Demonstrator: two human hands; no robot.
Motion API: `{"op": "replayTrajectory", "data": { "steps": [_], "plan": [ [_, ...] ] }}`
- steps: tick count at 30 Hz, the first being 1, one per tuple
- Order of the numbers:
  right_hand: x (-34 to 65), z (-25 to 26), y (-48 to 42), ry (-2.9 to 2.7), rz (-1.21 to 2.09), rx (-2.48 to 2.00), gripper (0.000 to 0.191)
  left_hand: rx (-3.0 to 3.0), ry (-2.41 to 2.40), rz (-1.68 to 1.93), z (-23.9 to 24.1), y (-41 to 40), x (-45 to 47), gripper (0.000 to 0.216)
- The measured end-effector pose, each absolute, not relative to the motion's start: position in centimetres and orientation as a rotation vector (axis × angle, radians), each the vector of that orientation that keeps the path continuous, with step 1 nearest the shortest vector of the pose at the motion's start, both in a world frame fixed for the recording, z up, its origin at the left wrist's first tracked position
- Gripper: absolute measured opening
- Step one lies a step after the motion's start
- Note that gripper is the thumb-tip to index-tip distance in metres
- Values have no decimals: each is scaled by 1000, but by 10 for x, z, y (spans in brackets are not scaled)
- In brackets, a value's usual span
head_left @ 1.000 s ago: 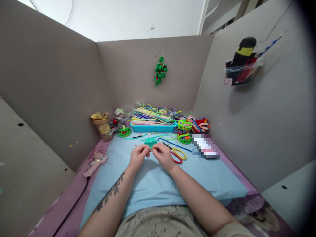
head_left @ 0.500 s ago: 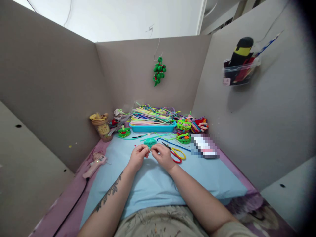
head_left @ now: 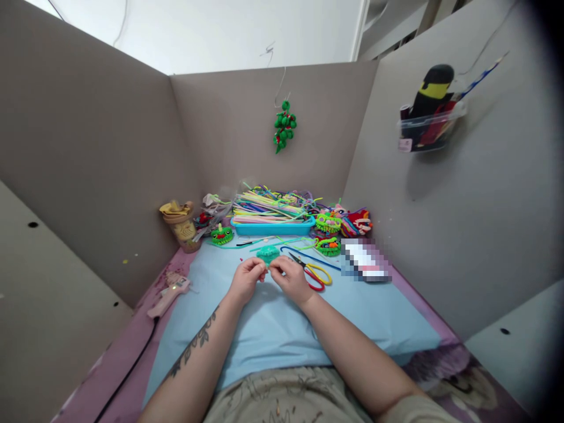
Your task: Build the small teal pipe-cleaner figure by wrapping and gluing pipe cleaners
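Between my two hands sits a small teal piece of fuzzy pipe cleaner work (head_left: 268, 254), rounded and bumpy, just above the blue cloth. My left hand (head_left: 249, 276) pinches at its near side with thumb and forefinger. Right beside it, my right hand (head_left: 288, 277) is closed in a similar pinch, and the fingertips of both hands nearly meet. The fingers partly hide the near edge of the piece. Scissors (head_left: 315, 276) with one red and one yellow handle lie against the right hand's far side. A dark blue pipe cleaner (head_left: 315, 259) runs past them.
A blue tray (head_left: 273, 229) heaped with colourful pipe cleaners stands at the back. Finished green pieces (head_left: 221, 235) flank it. A pink glue gun (head_left: 170, 296) lies left, near a cup (head_left: 180, 226). At right is a blurred-out phone (head_left: 365, 261). Grey panels (head_left: 273, 117) enclose three sides.
Both hands stay almost in place, still pinching at the teal piece. Nothing else on the table has visibly moved.
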State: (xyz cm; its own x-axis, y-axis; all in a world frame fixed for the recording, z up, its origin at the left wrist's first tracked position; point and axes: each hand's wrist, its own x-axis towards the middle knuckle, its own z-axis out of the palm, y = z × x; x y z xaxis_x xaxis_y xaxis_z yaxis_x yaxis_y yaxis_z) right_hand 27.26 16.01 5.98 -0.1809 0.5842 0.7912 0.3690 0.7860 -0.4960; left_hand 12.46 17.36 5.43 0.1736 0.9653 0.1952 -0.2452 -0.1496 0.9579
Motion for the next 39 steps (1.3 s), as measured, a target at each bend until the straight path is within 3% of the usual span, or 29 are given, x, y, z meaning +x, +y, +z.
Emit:
{"op": "replayTrajectory", "data": {
  "steps": [16, 28, 39],
  "plan": [
    [271, 60, 160, -1776, 299, -792, 13, 1255, 831, 1273, 56, 173, 124, 16],
    [260, 48, 177, -1309, 1070, -981, 14, 1079, 943, 1214, 58, 178, 126, 31],
    [258, 49, 184, -1016, 1265, -897, 21, 1223, 1013, 1248, 48, 182, 124, 34]
  ]
}}
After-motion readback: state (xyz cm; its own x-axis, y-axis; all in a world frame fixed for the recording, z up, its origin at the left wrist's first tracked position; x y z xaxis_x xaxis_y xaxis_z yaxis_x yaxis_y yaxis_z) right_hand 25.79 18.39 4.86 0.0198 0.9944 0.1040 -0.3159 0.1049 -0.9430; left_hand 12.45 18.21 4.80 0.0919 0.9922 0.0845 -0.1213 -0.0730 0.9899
